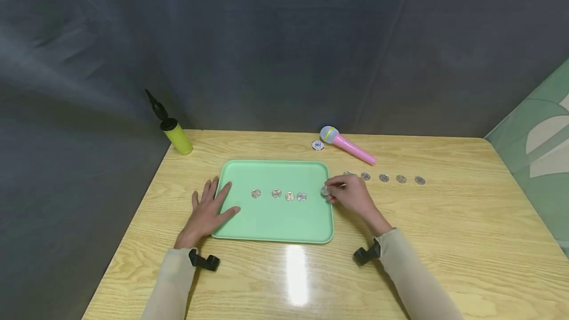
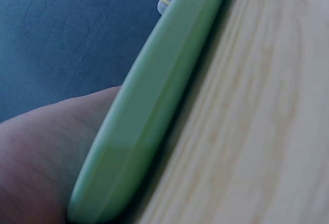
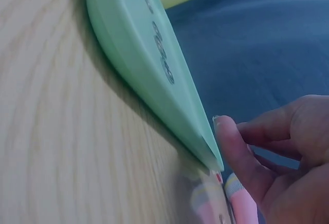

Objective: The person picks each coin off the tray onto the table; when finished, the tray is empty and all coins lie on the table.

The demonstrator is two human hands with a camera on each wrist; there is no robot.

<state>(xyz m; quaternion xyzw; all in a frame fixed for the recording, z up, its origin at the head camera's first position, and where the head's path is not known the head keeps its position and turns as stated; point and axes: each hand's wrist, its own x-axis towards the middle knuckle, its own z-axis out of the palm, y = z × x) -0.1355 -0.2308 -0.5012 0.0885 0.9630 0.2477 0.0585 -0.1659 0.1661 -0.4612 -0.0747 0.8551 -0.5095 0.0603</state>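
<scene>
A pale green tray (image 1: 275, 223) lies on the wooden table. My left hand (image 1: 208, 215) rests on its left rim, fingers spread and straight, thumb over the tray floor. Several silver coins (image 1: 276, 193) lie in a rough row inside the tray. At the right rim my right hand (image 1: 353, 195) pinches another silver coin (image 1: 324, 190) between thumb and fingers; in the right wrist view only a sliver of that coin shows at the fingertips. To the right, a row of several more coins (image 1: 384, 178) lies on the table, the nearest partly hidden by the right hand.
A pink toy microphone (image 1: 353, 149) lies behind the tray, with a white poker chip (image 1: 317, 145) beside its head. A yellow-green pump (image 1: 179, 138) with a black top leans at the back left corner. Dark curtain (image 1: 284, 48) hangs along the table's back edge.
</scene>
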